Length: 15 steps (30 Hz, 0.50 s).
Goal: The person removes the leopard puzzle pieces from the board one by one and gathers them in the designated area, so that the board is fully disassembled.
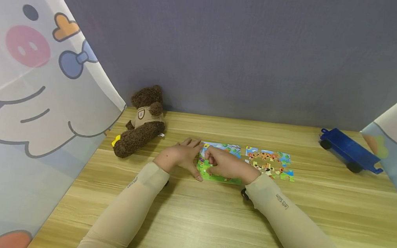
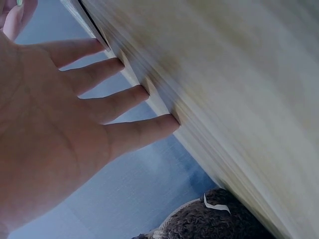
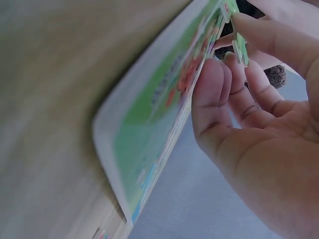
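Observation:
A puzzle board [image 1: 227, 180] with a green and blue picture lies on the table in the head view. My right hand [image 1: 228, 164] is over it and pinches a green puzzle piece [image 3: 240, 50] between thumb and fingers, seen in the right wrist view. In that view the board [image 3: 144, 119] is close below the fingers. At the board's left edge is my left hand [image 1: 182, 157], its fingers spread and straight. The left wrist view has those fingertips [image 2: 169, 122] down at the table surface. Right of the board lie joined puzzle pieces [image 1: 264, 162] showing a spotted animal, with gaps along their edge.
A brown teddy bear [image 1: 145, 129] lies at the back left of the wooden table [image 1: 190, 221]. Toward the back right stands a blue toy trailer [image 1: 348, 149] with black wheels. A grey wall [image 1: 225, 55] rises behind the table, with printed curtains [image 1: 23, 97] at the sides.

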Motion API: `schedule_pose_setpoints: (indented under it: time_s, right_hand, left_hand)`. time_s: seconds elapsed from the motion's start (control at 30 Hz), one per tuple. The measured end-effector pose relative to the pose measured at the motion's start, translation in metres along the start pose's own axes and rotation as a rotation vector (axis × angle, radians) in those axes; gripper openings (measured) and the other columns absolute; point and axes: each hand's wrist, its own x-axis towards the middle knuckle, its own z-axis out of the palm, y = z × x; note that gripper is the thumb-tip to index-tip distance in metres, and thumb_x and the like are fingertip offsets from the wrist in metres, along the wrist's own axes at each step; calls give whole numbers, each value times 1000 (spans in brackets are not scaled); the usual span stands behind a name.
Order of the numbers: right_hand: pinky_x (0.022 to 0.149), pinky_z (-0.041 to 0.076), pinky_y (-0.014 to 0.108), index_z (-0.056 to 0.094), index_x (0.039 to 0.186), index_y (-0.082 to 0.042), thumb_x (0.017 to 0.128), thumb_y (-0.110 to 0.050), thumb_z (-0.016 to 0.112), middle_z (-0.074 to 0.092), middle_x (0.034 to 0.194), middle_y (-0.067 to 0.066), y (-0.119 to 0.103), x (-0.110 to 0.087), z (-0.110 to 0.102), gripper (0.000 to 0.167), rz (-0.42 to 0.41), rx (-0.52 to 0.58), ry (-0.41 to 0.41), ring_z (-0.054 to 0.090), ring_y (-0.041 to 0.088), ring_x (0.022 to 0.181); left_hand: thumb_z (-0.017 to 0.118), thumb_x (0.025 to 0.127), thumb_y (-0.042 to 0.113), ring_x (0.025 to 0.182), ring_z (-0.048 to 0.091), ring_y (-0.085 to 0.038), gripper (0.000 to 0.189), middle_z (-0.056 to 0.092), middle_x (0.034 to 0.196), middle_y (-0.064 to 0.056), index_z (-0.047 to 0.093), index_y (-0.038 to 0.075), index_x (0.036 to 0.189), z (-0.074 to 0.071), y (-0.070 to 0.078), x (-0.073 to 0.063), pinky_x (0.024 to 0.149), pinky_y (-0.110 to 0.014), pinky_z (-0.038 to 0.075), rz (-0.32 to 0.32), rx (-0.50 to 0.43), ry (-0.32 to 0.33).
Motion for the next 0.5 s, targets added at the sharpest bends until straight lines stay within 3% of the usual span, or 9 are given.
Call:
schedule_pose_setpoints:
  time_s: [0.5]
  right_hand:
    - [48, 45, 22, 55, 119, -7, 106, -9, 65, 60, 96, 6, -4, -2, 0, 17, -14, 15, 14, 49, 12, 57]
  left_hand:
    - [89, 74, 70, 170, 1, -42, 140, 2, 184, -7, 9, 15, 174, -1, 0, 0, 133, -73, 16, -3, -9, -4]
